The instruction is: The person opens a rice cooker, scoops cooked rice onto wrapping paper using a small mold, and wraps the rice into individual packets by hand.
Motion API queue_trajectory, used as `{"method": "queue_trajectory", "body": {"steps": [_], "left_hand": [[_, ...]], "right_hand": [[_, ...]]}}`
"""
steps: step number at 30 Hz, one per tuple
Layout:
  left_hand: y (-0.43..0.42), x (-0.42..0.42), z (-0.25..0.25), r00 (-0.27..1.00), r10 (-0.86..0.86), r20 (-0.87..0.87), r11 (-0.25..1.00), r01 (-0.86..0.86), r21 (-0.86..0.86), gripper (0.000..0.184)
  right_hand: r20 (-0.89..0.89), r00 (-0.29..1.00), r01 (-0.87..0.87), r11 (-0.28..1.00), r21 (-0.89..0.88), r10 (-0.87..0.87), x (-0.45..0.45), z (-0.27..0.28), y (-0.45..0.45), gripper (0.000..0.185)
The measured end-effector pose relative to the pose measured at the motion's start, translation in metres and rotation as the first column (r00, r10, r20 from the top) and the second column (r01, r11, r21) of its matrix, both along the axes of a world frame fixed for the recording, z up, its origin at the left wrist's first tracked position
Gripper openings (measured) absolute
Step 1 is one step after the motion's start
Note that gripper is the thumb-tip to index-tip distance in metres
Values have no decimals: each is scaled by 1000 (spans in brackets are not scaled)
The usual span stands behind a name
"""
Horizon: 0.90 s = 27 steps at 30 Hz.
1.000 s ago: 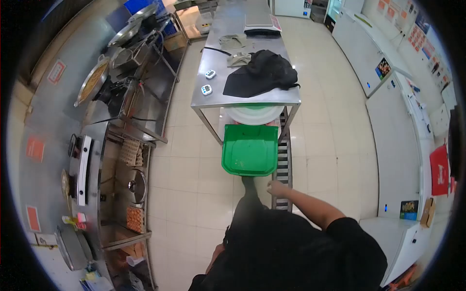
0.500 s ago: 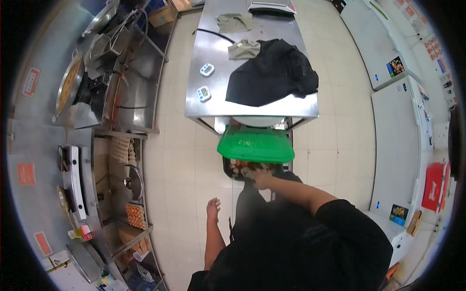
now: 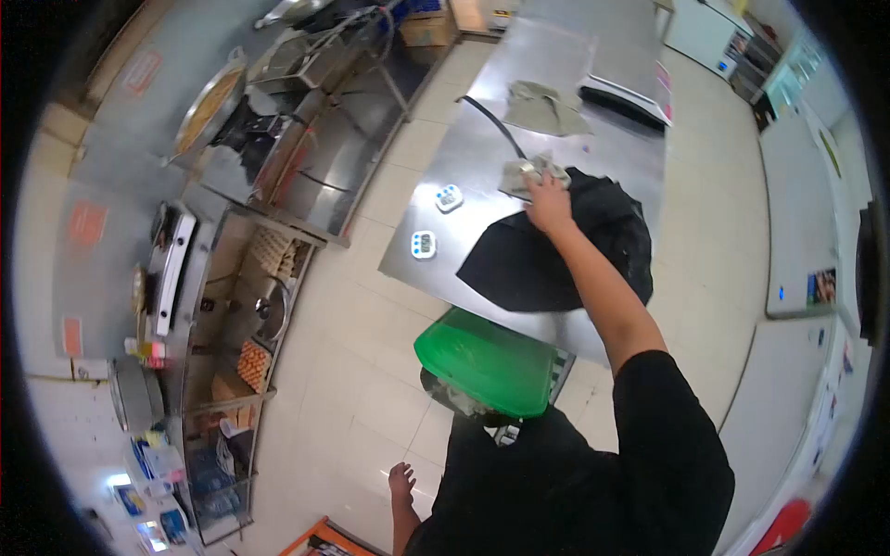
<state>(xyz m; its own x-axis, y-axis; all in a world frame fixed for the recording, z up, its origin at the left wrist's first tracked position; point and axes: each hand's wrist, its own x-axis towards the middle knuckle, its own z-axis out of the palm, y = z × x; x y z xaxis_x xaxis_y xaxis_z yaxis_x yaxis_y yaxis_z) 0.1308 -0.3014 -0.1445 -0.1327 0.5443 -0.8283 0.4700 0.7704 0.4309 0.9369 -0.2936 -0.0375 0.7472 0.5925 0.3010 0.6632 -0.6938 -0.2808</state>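
Note:
My right hand (image 3: 549, 206) reaches over the steel table (image 3: 408, 248), its fingers closed on a small grey-beige cloth (image 3: 512, 180). The cloth lies against the edge of a black fabric bundle (image 3: 538, 264). Low at my side hangs my left hand (image 3: 401, 479), empty, its fingers loosely apart. In front of my body, a tilted green lid (image 3: 487, 361) partly covers a dark bin (image 3: 429, 382) with scraps inside.
Two white timers (image 3: 423, 245) rest near the table's left edge. Farther back lie another grey-beige cloth (image 3: 547, 108) and a scale (image 3: 626, 93). Left, a steel shelf holds an egg tray (image 3: 252, 366). White freezers (image 3: 783, 398) stand along the right.
My right hand has moved from the bin beneath the green lid up to the cloth on the table. The view has turned; my left hand still hangs empty.

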Motion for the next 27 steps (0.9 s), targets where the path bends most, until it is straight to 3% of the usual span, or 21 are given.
{"method": "queue_trajectory", "body": {"steps": [1,4,7,8,9,10,11,12,14,15,16,17,19,21,24,25,26,27], "left_hand": [[-6,11,8,999,40,26,997,-41,68,42],[-12,36,39,988,85,130,952,-119,283,43],[12,90,88,917,121,381,864,-286,414,59],[27,111,104,864,148,482,828,-374,418,64],[41,139,134,746,63,663,817,-420,396,71],[57,178,178,461,152,875,795,-582,169,71],[67,212,210,64,159,985,766,-638,-82,73],[82,244,233,-61,126,990,782,-608,-137,74],[100,307,279,-187,71,980,864,-480,-155,76],[107,331,285,-232,56,971,896,-417,-151,76],[107,354,289,-275,52,960,927,-344,-149,77],[101,381,297,-90,42,995,926,-371,-72,76],[94,416,295,159,-57,986,890,-440,123,77],[102,427,275,293,-215,932,767,-541,346,78],[95,402,262,250,78,965,835,-545,74,80],[94,393,269,291,87,953,830,-551,92,80],[90,383,281,332,106,937,824,-557,104,79],[99,374,270,443,-18,896,781,-553,289,77]], "right_hand": [[115,993,9,1000,0,-9,30,-34,8,38],[-106,993,-51,997,-53,45,74,-63,23,34],[-259,966,46,988,150,-6,73,-24,34,32],[-164,986,45,967,250,-4,66,-7,33,27],[-298,953,65,928,366,51,54,19,31,28],[-436,890,91,883,461,136,32,51,30,29],[-560,740,99,764,638,372,0,84,25,33],[-650,594,119,747,654,475,-35,122,21,35],[-583,527,-54,709,703,619,-99,147,21,37],[-615,391,-14,673,739,684,-139,153,22,40],[-623,374,-159,709,687,687,-169,150,26,42],[-628,380,-381,734,562,679,-199,159,28,46],[-413,377,-554,559,617,829,-272,148,44,48],[-471,301,-443,559,701,829,-297,145,46,47],[-546,132,-401,548,734,827,-320,118,44,46],[-571,67,-412,544,731,818,-322,108,38,45],[-672,90,-443,634,634,735,-326,104,25,46],[-751,122,-480,701,528,649,-327,99,14,47]]}}
